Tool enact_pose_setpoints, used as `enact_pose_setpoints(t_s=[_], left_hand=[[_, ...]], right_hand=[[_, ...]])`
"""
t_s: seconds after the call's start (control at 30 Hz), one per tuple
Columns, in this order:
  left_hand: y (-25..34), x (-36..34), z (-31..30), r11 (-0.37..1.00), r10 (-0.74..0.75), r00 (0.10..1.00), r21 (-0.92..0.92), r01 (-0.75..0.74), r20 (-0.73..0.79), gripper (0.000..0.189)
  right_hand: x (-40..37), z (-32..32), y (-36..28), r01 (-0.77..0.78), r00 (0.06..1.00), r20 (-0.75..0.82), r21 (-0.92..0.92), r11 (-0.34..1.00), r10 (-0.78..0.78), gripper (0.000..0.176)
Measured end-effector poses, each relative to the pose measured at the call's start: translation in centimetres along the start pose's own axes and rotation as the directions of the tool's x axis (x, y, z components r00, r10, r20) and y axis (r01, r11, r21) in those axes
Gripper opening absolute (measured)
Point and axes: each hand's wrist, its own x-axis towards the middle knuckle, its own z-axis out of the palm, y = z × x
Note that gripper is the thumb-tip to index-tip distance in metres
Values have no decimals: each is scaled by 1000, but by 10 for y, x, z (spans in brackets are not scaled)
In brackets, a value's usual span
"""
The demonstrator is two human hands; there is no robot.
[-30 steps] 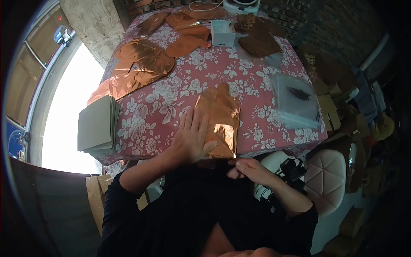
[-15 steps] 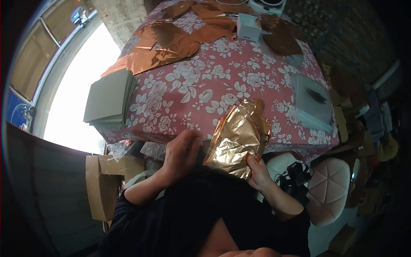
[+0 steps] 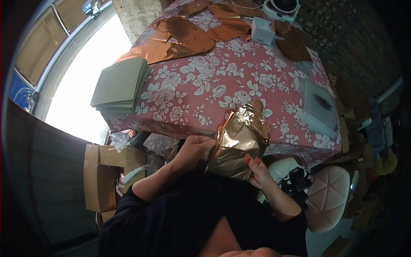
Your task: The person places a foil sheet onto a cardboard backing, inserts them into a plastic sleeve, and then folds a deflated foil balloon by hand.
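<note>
A crumpled sheet of shiny copper-coloured foil (image 3: 239, 147) is held up at the table's front edge, folded over itself. My right hand (image 3: 259, 172) grips its lower right corner, thumb on top and fingers underneath. At the left edge of the foil, my left hand (image 3: 195, 150) is closed in a pinch; its fingertips meet the raised edge. Whatever the foil may cover is hidden from view.
A stack of grey-green cards (image 3: 120, 83) stands at the table's left corner. More copper foil (image 3: 184, 40) lies farther back, near a small white box (image 3: 262, 31). Clear plastic sleeves (image 3: 317, 107) are on the right. Below are a cardboard box (image 3: 100, 180) and a padded chair (image 3: 329, 197).
My left hand has moved right to the foil's left edge and closed there. The foil has tilted and its left side is raised. The whole view has shifted slightly.
</note>
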Motion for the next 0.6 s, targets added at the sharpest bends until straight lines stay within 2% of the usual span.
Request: enact_pose_setpoints(t_s=[0.13,0.2,0.3,0.43,0.5,0.6], left_hand=[[-1,1,-2,998,9,1000,59,-8,-19,27],[-8,7,-4,1000,5,1000,-4,-5,8,26],[-15,10,-8,1000,15,1000,0,-15,22,26],[-9,7,-3,999,30,999,20,-30,-19,23],[-3,1,4,999,30,997,-32,-32,-74,18],[-5,3,0,994,88,995,-62,-91,-40,15]], right_hand=[[3,-11,4,-32,999,31,42,999,30,36],[3,6,-6,-59,994,94,31,998,56,33],[6,-7,-1,-87,989,127,73,994,77,32],[8,-8,1,-84,988,138,65,994,75,32],[9,-24,9,-123,987,113,112,986,110,33],[10,-3,1,-96,990,108,77,992,87,27]])
